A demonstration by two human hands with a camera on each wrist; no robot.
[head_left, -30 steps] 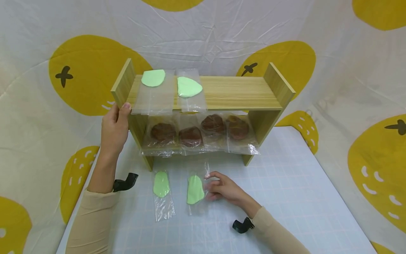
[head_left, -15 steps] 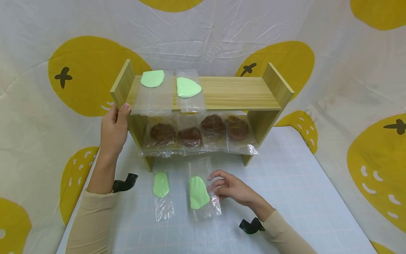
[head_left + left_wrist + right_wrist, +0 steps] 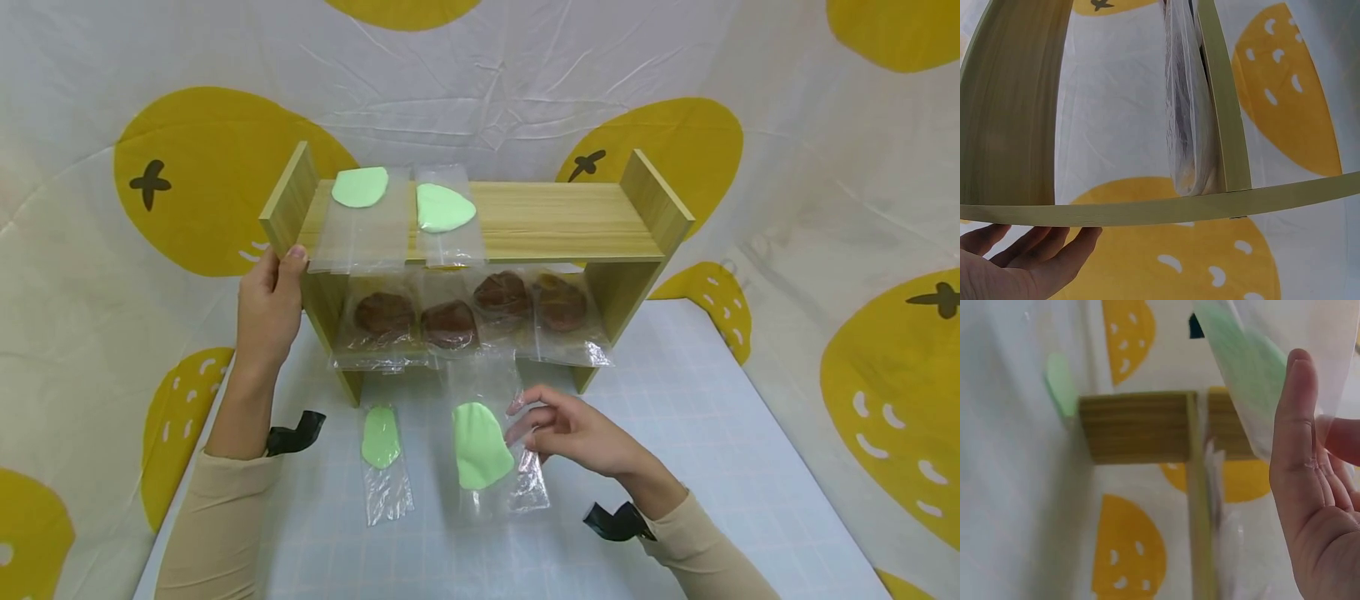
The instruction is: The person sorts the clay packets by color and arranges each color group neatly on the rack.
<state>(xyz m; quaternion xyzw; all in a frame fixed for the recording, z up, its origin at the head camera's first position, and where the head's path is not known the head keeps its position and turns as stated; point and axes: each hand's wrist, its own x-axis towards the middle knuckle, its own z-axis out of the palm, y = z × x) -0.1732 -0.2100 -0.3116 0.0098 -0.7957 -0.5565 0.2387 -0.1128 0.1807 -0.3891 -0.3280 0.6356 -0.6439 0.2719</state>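
Note:
My left hand (image 3: 270, 312) holds the left side of a two-tier wooden shelf (image 3: 558, 218), thumb at the front corner of the upper board. In the left wrist view its fingers (image 3: 1054, 253) lie against the outside of the side panel. My right hand (image 3: 588, 433) pinches the right edge of a clear plastic bag (image 3: 480, 379) with a flat light-green piece (image 3: 482, 447) inside. That bag hangs in front of the shelf, raised off the table. In the right wrist view the thumb and a finger (image 3: 1300, 412) meet at the bag's edge.
Another bagged green piece (image 3: 381, 437) lies on the pale blue table (image 3: 675, 400). Two bagged green pieces (image 3: 446, 208) rest on the upper board's left half. Several bagged brown round pieces (image 3: 384, 315) fill the lower board, their bags overhanging its front. A patterned cloth (image 3: 502, 83) stands behind.
My right hand has lifted the bagged green piece from the table and carried it slightly right, toward the camera. The left hand stays on the shelf.

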